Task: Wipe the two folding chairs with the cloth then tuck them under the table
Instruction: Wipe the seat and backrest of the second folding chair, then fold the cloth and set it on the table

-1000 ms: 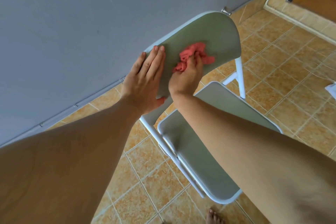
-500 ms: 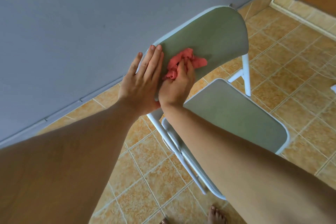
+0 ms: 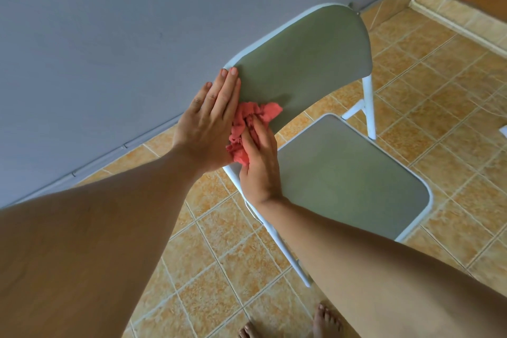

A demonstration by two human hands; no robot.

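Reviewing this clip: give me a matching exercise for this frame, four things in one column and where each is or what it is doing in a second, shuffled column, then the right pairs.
Things:
1. left hand
2. right hand
3. cloth
4. chair seat

States:
A. bare, nothing lying on it
B. bunched against the lower corner of the backrest
C. laid flat on the backrest's edge, fingers straight
D. gripping the pink fabric

Pairs: 1-C, 2-D, 3-B, 4-A

Both bare arms are reaching forward and down, nearly straight. The left hand [image 3: 211, 118] is lying flat, fingers together and extended, its thumb hidden. The right hand [image 3: 259, 162] is sitting just beside it, fingers curled and apparently bunching something; its palm is facing away. Bare toes [image 3: 325, 320] are showing below.
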